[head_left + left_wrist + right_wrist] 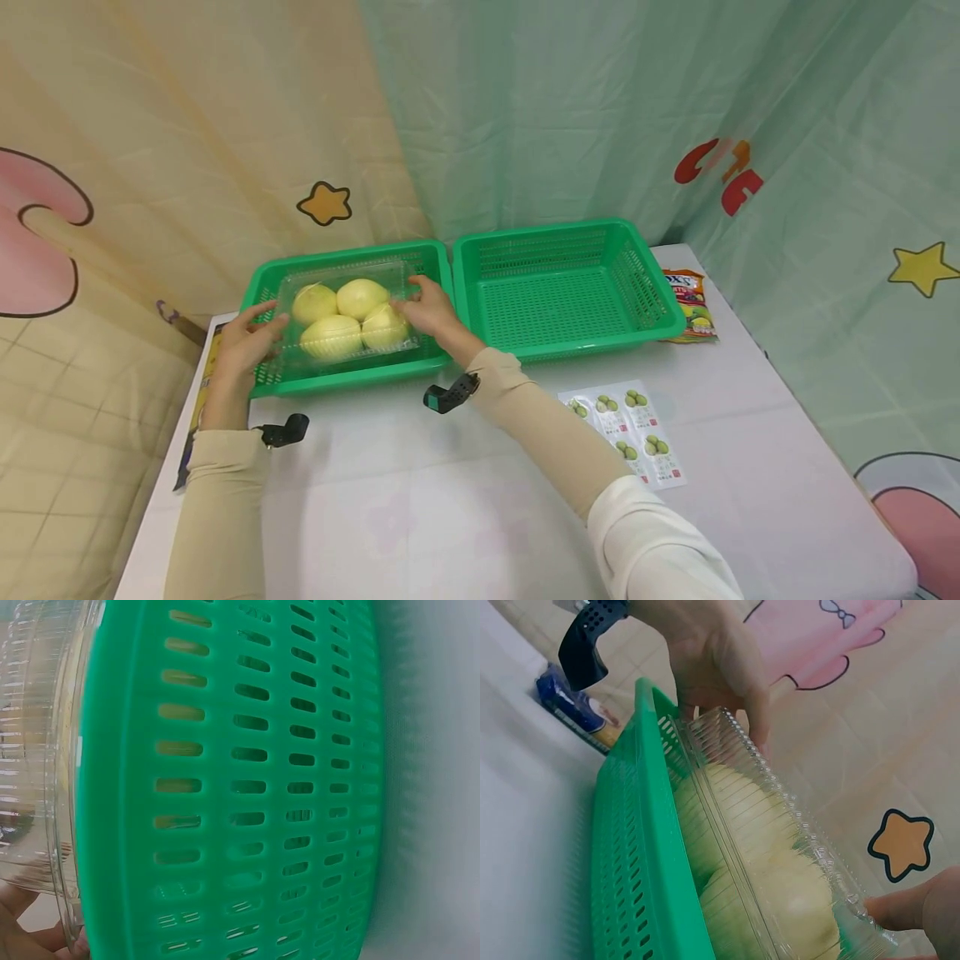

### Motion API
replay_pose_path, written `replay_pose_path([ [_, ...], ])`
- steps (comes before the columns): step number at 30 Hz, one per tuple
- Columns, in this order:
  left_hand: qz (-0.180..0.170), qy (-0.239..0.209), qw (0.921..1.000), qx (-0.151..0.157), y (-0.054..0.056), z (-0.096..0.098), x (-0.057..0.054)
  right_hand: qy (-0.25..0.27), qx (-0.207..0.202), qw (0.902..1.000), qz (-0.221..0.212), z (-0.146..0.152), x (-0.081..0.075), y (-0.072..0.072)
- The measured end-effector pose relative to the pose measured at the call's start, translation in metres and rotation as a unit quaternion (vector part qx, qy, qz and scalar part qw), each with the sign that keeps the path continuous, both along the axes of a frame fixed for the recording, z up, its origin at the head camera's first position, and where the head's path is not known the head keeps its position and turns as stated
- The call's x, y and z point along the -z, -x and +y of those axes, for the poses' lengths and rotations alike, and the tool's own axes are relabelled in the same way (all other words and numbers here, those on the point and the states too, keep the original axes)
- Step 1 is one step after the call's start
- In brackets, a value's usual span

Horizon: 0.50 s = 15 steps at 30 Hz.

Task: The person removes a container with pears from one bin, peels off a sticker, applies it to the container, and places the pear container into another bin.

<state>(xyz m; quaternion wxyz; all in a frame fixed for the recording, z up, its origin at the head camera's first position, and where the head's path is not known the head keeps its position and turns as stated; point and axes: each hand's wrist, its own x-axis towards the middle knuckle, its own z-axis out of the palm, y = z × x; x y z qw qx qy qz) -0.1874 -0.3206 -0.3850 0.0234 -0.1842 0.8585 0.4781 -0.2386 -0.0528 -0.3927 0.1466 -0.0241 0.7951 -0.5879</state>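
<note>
A clear plastic clamshell box (pixel 345 271) with several pale yellow-green round fruits (pixel 332 336) inside sits tilted at the top of the left green basket (pixel 360 381). My left hand (pixel 243 342) grips the box's left end, its fingers and thumb around the edge in the right wrist view. On the opposite end, my right hand (pixel 435 312) holds the box, with the thumb (pixel 900 909) against the clear plastic. Through the basket's slots in the left wrist view, yellow shows behind the green wall (pixel 217 735). Part of the left hand's fingers is hidden behind the box.
Beside the left basket stands a second green basket (pixel 551 308), with a colourful snack bag (pixel 692 308) by its right side. A sheet of fruit stickers (pixel 633 429) lies in front, partly under the right forearm. A blue-and-yellow package (pixel 577 712) lies left. Curtains (pixel 525 108) hang behind.
</note>
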Motion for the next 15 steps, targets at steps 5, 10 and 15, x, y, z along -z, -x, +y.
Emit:
replay_pose_path([
  [5,0.014,-0.01,0.9998,-0.006,-0.0018,0.0006,-0.0021,-0.003,0.004,1.0,0.0,0.0001,-0.0013,-0.0014],
  [10,0.027,-0.026,0.9992,-0.011,-0.0038,0.001,-0.0058,-0.007,0.007,1.0,0.001,0.0007,-0.0036,-0.0025],
  [15,0.019,-0.016,0.9997,0.002,-0.0063,0.0005,-0.01,-0.01,0.002,0.9999,0.006,0.0037,-0.0066,-0.004],
])
